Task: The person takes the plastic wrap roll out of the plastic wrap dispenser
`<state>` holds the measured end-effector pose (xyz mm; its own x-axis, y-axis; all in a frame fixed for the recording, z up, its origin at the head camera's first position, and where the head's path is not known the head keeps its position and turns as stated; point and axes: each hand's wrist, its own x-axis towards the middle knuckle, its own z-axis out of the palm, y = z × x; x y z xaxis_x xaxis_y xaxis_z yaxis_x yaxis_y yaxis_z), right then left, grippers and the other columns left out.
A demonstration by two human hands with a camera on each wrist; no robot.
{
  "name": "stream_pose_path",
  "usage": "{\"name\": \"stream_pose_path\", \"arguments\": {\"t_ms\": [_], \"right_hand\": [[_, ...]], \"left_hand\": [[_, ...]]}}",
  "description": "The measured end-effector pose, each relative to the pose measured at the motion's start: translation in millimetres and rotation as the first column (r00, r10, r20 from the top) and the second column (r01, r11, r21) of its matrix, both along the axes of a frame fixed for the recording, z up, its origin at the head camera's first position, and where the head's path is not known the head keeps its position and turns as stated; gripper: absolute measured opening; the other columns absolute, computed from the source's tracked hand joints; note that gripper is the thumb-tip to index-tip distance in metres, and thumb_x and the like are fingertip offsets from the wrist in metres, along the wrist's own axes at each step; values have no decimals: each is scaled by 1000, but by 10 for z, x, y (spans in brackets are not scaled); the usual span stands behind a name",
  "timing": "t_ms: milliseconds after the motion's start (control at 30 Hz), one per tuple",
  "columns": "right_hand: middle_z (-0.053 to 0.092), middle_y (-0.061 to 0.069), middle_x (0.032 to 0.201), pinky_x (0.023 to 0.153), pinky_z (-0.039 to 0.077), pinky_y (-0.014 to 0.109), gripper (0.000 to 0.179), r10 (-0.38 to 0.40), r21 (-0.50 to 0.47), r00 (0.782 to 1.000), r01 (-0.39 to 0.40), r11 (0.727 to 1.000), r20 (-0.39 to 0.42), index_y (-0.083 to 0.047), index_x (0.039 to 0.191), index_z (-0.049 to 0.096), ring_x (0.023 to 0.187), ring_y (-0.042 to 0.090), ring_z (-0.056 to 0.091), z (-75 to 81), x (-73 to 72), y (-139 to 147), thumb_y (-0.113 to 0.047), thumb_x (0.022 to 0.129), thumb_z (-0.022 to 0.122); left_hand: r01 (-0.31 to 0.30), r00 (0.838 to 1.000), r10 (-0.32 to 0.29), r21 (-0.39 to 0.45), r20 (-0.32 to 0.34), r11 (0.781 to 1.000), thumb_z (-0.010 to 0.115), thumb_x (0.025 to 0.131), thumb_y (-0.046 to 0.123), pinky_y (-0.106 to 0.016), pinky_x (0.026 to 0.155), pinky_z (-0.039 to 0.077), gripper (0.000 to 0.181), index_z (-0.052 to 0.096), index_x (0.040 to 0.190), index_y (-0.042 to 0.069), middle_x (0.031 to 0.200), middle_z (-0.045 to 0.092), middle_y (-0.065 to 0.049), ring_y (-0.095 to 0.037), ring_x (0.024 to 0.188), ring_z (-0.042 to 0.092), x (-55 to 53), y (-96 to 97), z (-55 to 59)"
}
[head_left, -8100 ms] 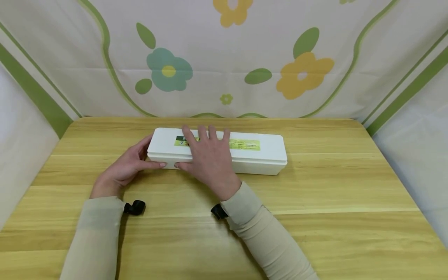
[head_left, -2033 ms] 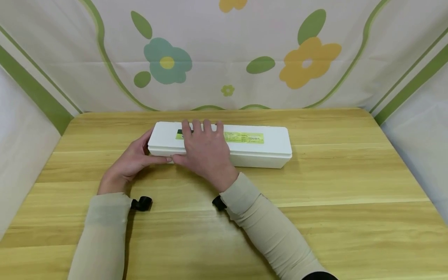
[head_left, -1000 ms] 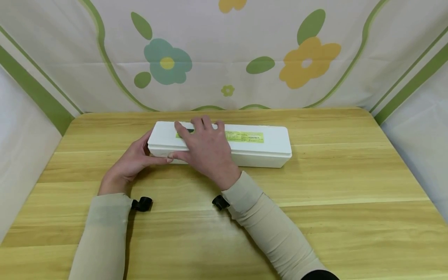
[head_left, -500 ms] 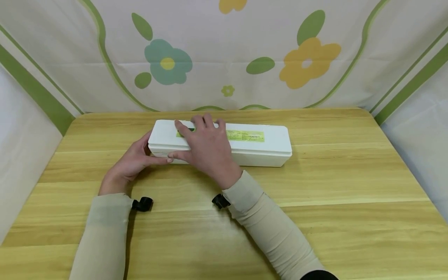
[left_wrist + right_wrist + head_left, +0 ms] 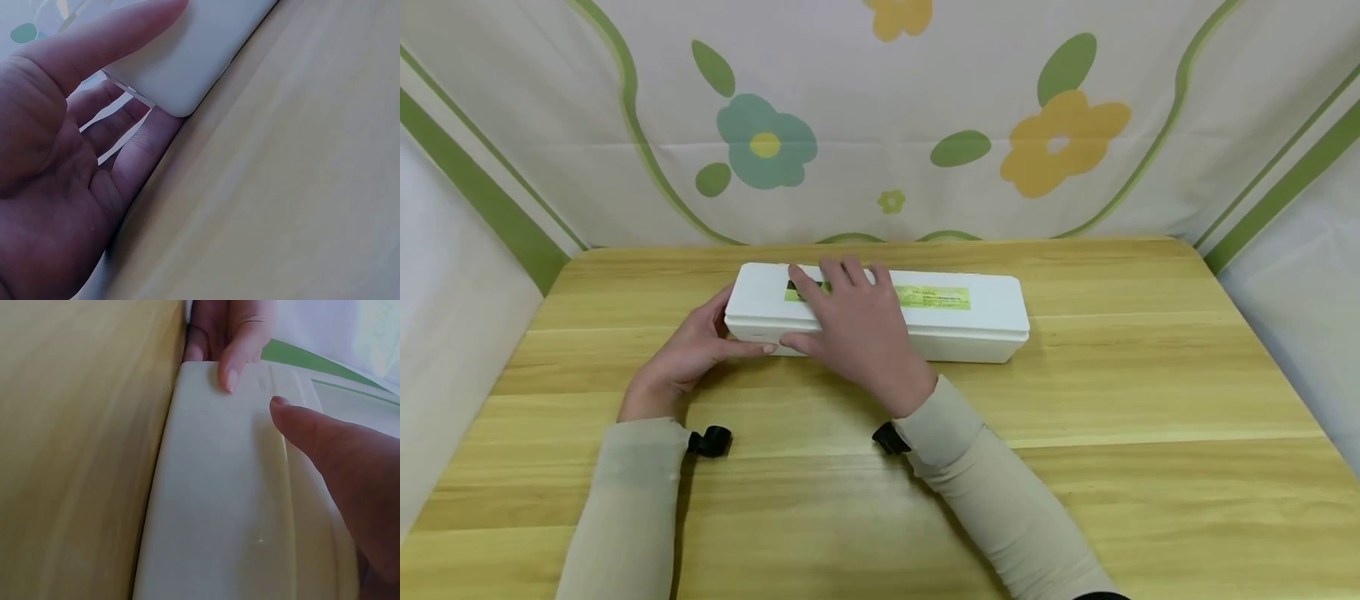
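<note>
Smooth oblong box (image 5: 940, 322) on wood-grain table (image 5: 1150, 375); left hand (image 5: 688, 352) grips box's left end; right hand (image 5: 867, 335), fingers spread, grips across box's top.

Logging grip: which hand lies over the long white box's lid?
The right hand, partly covering the rectangular yellow-green label; the left hand grips one end of the box.

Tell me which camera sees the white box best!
The head view: it shows the white box end to end, plus its yellow-green label, partly covered. The left wrist view shows just one end; the right wrist view shows one long side, cut off.
</note>
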<state>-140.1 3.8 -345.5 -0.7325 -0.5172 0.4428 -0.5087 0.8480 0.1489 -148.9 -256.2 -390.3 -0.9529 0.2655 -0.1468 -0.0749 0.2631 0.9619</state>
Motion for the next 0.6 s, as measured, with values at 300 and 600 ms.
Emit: {"name": "stream_pose_path", "arguments": {"t_ms": [300, 600], "right_hand": [[61, 6, 144, 111, 46, 51, 90, -41, 56, 989, 34, 998, 145, -33, 163, 46, 133, 30, 59, 19, -3, 410, -82, 90, 64], [64, 8, 143, 108, 49, 53, 93, -15, -40, 992, 20, 999, 123, -29, 157, 53, 132, 35, 62, -23, 19, 925, -82, 84, 73]], "left_hand": [[-13, 1000, 13, -9, 0, 1000, 92, 83, 2, -22, 100, 53, 101, 42, 164, 36, 154, 56, 2, -17, 131, 57, -8, 14, 3], [-11, 1000, 11, -11, 5, 1000, 92, 83, 2, -20, 104, 50, 102, 41, 164, 37, 156, 55, 3, -17, 134, 56, 1, 20, 13]]}}
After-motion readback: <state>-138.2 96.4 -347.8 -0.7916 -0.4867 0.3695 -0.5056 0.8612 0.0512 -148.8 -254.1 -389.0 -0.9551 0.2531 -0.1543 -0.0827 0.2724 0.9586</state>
